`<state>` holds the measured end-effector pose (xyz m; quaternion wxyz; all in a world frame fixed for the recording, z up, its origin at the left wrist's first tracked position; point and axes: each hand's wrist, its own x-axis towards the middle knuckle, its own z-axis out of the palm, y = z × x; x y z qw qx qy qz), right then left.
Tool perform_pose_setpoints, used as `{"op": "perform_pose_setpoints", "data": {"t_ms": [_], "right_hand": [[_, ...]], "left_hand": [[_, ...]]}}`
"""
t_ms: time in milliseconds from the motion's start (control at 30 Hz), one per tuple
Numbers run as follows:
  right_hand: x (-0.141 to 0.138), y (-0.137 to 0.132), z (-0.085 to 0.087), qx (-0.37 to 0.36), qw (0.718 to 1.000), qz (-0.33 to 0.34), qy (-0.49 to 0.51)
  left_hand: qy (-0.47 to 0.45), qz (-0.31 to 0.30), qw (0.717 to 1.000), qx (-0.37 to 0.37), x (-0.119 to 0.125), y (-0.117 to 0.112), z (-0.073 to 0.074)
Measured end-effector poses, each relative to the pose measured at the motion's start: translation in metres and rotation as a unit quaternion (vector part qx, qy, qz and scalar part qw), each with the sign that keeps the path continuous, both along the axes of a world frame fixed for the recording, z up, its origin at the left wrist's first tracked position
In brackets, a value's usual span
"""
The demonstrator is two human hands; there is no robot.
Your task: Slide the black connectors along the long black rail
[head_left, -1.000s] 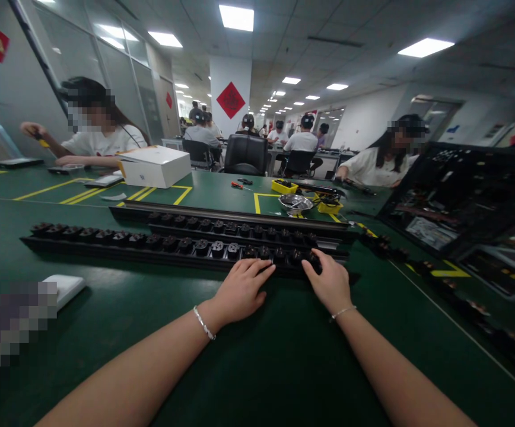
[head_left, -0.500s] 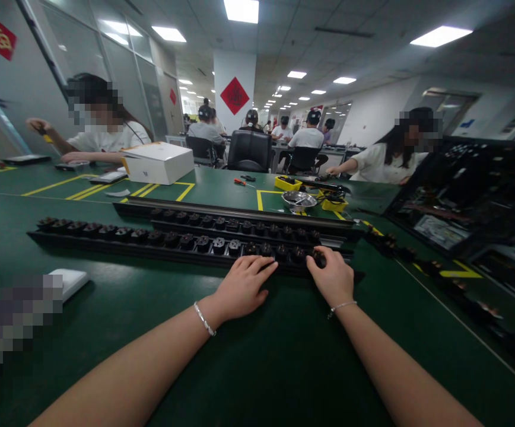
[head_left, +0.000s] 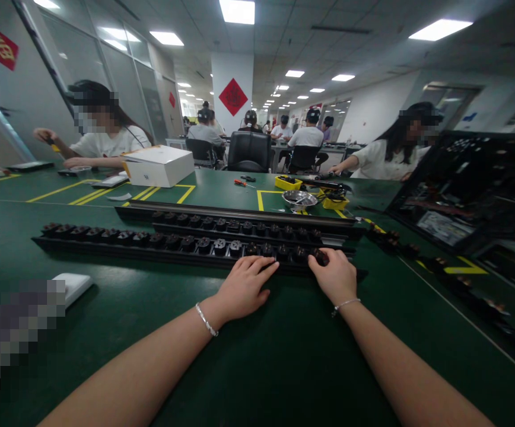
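Note:
A long black strip (head_left: 124,250) lies across the green table, lined with a row of round black socket modules (head_left: 204,245). My left hand (head_left: 245,286) rests with fingers stretched out on the strip's near edge, right of the middle. At the right end, the thumb and fingers of my right hand (head_left: 335,276) are closed around the last socket module (head_left: 321,257); part of it is hidden behind them. Just behind lies a second black strip (head_left: 239,228) with similar modules, and past that a long black rail (head_left: 222,209).
A white box (head_left: 159,166), an orange screwdriver (head_left: 241,182), a metal bowl (head_left: 299,200) and yellow bins (head_left: 288,182) stand farther back. More black modules (head_left: 451,273) run along the right. A large black open case (head_left: 444,184) stands there. Co-workers sit left and right.
The view has shifted slightly. Both my hands keep nearly the same places on the strip, the right one still around the end socket module. The left co-worker's raised hand has moved a little.

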<state>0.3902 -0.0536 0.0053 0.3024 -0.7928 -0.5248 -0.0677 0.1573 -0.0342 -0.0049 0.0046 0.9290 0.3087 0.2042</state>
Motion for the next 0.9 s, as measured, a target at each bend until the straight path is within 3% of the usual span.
{"op": "perform_pose_setpoints", "data": {"t_ms": [533, 900], "right_hand": [[0.0086, -0.0023, -0.002, 0.027, 1.0, -0.008, -0.01], [0.0079, -0.0035, 0.0014, 0.006, 1.0, -0.02, -0.011]], "left_hand": [[0.002, 0.002, 1.0, 0.0, -0.0001, -0.0002, -0.0004], [0.009, 0.003, 1.0, -0.001, -0.0003, -0.0003, 0.0004]]}}
